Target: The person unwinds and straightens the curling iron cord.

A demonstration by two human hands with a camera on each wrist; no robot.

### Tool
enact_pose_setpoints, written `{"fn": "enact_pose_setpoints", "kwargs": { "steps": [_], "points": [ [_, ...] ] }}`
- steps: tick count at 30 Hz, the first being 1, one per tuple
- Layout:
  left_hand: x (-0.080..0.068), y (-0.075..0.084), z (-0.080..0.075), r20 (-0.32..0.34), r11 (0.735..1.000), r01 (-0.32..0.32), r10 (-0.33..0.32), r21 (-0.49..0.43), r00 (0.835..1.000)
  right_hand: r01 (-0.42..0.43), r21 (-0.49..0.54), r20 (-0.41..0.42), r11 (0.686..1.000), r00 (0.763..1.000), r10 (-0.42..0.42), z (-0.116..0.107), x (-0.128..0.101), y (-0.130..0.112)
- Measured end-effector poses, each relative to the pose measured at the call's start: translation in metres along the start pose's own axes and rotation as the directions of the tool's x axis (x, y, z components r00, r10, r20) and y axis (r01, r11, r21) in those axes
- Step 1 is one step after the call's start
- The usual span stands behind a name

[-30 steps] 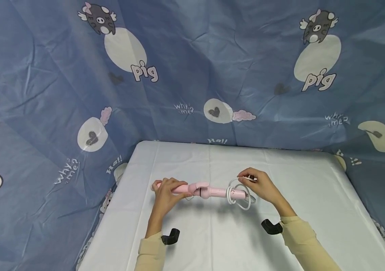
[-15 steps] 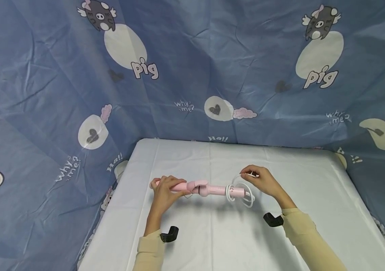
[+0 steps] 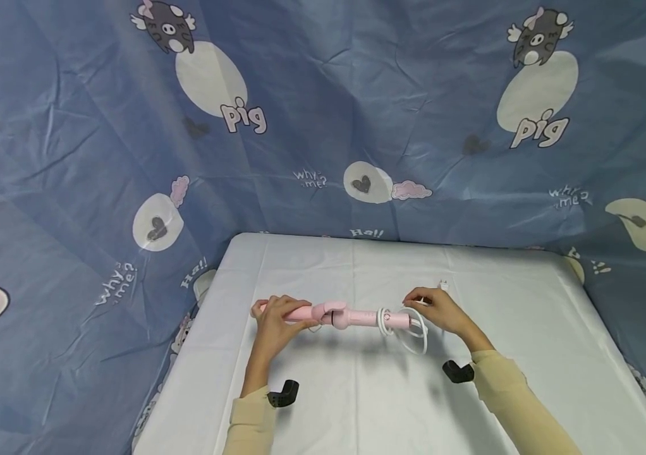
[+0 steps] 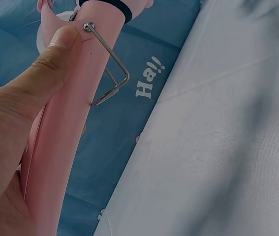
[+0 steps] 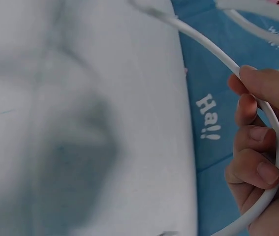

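Observation:
A pink curling iron point(image 3: 361, 318) is held level above the table, its barrel end in my left hand point(image 3: 275, 323). In the left wrist view the thumb lies along the pink barrel point(image 4: 68, 118), just below the bent wire stand point(image 4: 124, 73). White cord point(image 3: 382, 321) is looped round the handle's right end, with a loose loop hanging below. My right hand point(image 3: 441, 312) pinches the cord between thumb and forefinger; in the right wrist view the white cord point(image 5: 210, 43) runs on through the curled fingers. The plug point(image 3: 443, 285) sticks out just beyond that hand.
A white-covered table point(image 3: 311, 265) lies beneath both hands. Blue printed cloth point(image 3: 277, 114) hangs behind it and along its sides. A black wrist mount point(image 3: 284, 394) sits by the left sleeve, and another black mount point(image 3: 458, 372) by the right.
The right hand has moved slightly up and away with the cord, and the cord's loops have shifted. The plug now shows beyond this hand. The left hand keeps its hold, nearly still.

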State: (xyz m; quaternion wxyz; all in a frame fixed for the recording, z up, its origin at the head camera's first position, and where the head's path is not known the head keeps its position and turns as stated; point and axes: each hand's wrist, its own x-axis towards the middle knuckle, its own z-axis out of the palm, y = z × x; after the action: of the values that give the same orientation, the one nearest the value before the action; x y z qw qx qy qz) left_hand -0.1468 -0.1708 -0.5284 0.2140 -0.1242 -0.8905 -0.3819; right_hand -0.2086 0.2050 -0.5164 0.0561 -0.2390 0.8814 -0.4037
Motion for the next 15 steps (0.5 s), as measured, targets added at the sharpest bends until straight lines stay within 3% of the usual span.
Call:
{"fn": "enact_pose_setpoints", "kwargs": {
  "steps": [9, 15],
  "points": [
    [0.000, -0.002, 0.001, -0.010, 1.000, 0.011, -0.011, -0.003, 1.000, -0.029, 0.092, 0.069, 0.995, 0.997, 0.022, 0.013, -0.008, 0.016],
    [0.001, -0.004, 0.003, -0.015, 0.999, 0.032, -0.032, 0.012, 0.999, -0.003, 0.074, 0.057, 0.997, 0.998, -0.001, 0.025, -0.016, 0.025]
  ]
}}
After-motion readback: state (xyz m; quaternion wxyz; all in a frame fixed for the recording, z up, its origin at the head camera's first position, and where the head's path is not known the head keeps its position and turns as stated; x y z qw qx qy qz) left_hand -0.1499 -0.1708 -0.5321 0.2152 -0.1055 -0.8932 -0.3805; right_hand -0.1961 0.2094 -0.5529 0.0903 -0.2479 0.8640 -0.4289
